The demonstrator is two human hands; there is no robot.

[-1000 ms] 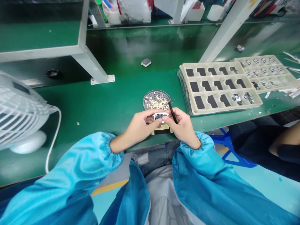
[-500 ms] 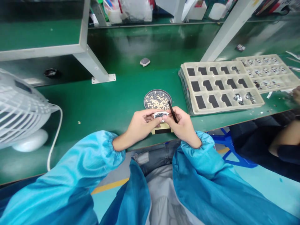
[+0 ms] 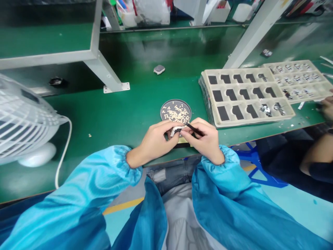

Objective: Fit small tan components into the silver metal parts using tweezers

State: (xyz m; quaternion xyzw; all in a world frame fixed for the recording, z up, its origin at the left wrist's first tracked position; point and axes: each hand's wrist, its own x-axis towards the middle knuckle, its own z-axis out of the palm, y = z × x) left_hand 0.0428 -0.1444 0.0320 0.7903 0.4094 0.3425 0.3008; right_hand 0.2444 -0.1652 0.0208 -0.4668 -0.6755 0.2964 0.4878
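Note:
Between my fingers is a small white casing with dark parts inside point(image 3: 177, 130), partly covered by my fingertips. My left hand point(image 3: 157, 139) is closed on its left side. My right hand point(image 3: 204, 140) grips black tweezers point(image 3: 194, 129), slanting toward the casing, and its fingertips touch the casing's right side. Just beyond my hands lies a round perforated dish point(image 3: 162, 110) with many tiny cream-coloured pieces in it. Beneath my hands is a yellow pad with a black strip point(image 3: 185, 140), mostly hidden.
To the right stands a stack of beige compartment trays point(image 3: 253, 119) holding black pieces and silvery parts; another tray point(image 3: 319, 93) lies beyond it. A grey-white device point(image 3: 159, 69) sits at the back. On the left are a white fan point(image 3: 28, 121) and metal post point(image 3: 110, 74). A co-worker's hand point(image 3: 328, 106) appears at far right.
The tweezers have swung from steep to nearly flat, their tip now close to the casing. The casing has tilted in my fingers, and my right hand has turned slightly.

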